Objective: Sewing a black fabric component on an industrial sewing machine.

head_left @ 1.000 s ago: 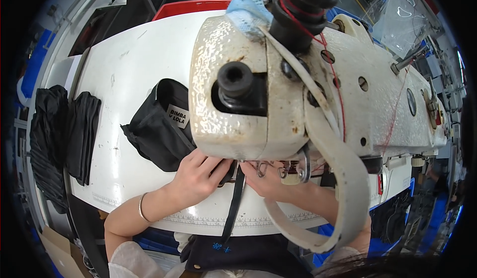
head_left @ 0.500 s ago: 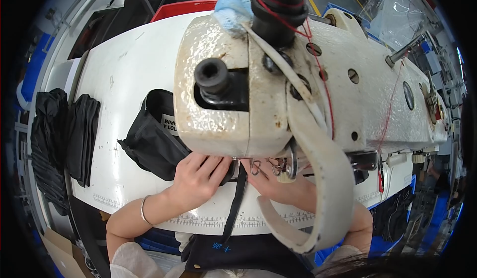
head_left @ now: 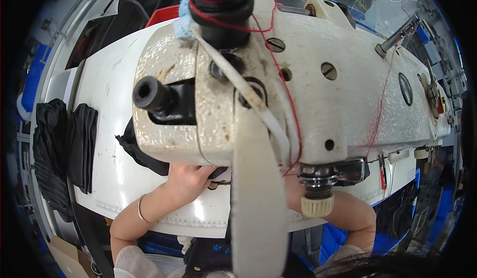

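A black fabric pouch (head_left: 141, 151) lies on the white machine table, mostly hidden behind the head of a cream sewing machine (head_left: 318, 109). My left hand (head_left: 188, 182) is at the pouch, just below the machine head. Its fingers are bent and closed on the black fabric, and their tips are out of sight. Most of my right hand (head_left: 293, 191) is hidden behind the machine's curved pale lever (head_left: 258, 193) and thread tension knob (head_left: 317, 206). Only skin near the wrist and the forearm show, so its fingers cannot be made out.
Folded black fabric pieces (head_left: 82, 146) lie at the table's left edge. Along the front edge runs a printed ruler scale (head_left: 194, 224). Red thread (head_left: 293, 109) runs down the machine. A red-handled tool (head_left: 382, 173) lies on the right, and a red bin (head_left: 164, 15) stands behind.
My view has shifted closer, so the machine head appears larger and further left. It now covers most of the pouch, and the lever hides my right hand. My left hand stays at the fabric.
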`<state>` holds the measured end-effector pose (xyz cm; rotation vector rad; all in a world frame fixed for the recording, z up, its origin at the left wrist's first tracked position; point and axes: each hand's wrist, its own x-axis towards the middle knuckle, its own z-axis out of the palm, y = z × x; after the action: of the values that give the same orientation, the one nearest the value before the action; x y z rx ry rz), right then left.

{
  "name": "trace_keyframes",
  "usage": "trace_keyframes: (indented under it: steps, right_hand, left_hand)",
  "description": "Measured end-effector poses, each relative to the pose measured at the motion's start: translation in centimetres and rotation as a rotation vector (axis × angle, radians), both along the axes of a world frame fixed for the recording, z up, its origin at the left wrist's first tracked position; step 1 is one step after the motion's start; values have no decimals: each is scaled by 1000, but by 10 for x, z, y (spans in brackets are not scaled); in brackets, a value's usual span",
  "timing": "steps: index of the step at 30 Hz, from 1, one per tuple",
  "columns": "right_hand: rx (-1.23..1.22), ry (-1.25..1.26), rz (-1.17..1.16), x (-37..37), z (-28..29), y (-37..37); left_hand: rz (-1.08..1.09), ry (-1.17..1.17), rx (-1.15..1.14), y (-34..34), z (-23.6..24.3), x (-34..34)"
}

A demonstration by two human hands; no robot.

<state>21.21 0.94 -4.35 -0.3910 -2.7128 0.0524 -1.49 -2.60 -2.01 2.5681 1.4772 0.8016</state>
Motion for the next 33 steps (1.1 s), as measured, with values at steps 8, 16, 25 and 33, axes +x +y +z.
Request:
trace_keyframes:
  steps: [8, 16, 25, 33]
  right_hand:
    - [163, 54, -29, -3, 13, 2]
    - [111, -118, 45, 0, 12, 5]
    - [-123, 24, -12, -2, 17, 1]
    - [-64, 45, -1, -3, 5, -2]
  left_hand:
    - [-17, -95, -67, -3, -33, -6]
    - [-63, -78, -165, -5, -30, -11]
    - [-106, -57, -253, -8, -28, -11]
    - [-20, -177, -270, -4, -5, 7]
